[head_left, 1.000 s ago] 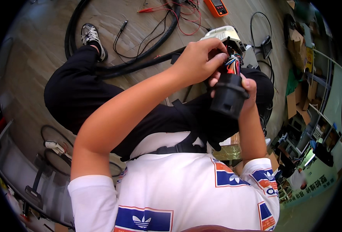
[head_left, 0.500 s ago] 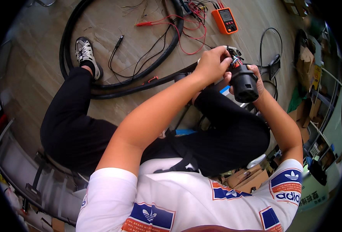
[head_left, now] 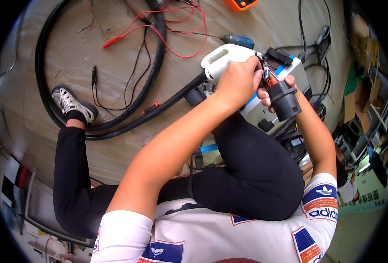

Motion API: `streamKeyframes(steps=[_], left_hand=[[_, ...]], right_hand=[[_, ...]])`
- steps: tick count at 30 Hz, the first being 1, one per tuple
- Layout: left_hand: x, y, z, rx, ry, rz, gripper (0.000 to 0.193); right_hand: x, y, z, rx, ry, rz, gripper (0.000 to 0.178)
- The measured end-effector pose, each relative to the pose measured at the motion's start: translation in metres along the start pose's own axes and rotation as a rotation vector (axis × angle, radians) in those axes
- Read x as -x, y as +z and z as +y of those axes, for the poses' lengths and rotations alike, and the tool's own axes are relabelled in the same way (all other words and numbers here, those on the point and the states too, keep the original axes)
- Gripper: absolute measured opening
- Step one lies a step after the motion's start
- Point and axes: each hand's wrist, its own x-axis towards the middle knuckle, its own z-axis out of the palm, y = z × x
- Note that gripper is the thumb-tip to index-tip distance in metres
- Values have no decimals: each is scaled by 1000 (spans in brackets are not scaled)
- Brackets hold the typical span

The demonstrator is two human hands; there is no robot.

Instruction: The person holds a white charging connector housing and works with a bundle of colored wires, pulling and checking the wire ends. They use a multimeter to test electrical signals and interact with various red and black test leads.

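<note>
My right hand [head_left: 291,86] grips a black cylindrical plug connector [head_left: 285,101], its thumb and fingers around the body. Several thin coloured wires [head_left: 270,75] run out of the connector's upper end. At those wires, my left hand [head_left: 241,78] is closed in a pinch; its fingertips are partly hidden, so what lies between them is unclear. Beside the left hand is a white charging-gun handle [head_left: 225,57] with a loop grip, and the wires lead toward its open end. From its other end comes a thick black cable [head_left: 176,101].
The cable coils on the tiled floor [head_left: 78,65] at left, around my foot. Red test leads [head_left: 135,27], a red-handled screwdriver [head_left: 152,107] and a blue power tool [head_left: 238,41] lie about. A white box [head_left: 292,79] stands under my right hand. An orange meter [head_left: 241,3] is at the top edge.
The view has shifted, bringing the white handle and blue tool into sight. The connector has tilted, and its socket face no longer shows. Both hands stay at the connector and wires.
</note>
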Motion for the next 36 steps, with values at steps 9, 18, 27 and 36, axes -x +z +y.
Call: streamKeyframes(steps=[9,18,27,36], left_hand=[[-17,-6,24,195,-310,-198,11],[-17,11,21,139,-275,-308,17],[-29,4,31,15,-347,-406,24],[-36,-6,19,206,-418,-536,22]], right_hand=[[53,45,-45,1027,48,825,55],[-6,102,-22,1805,-594,713,29],[14,97,-32,1777,-512,605,24],[15,110,-36,1558,-269,730,20]])
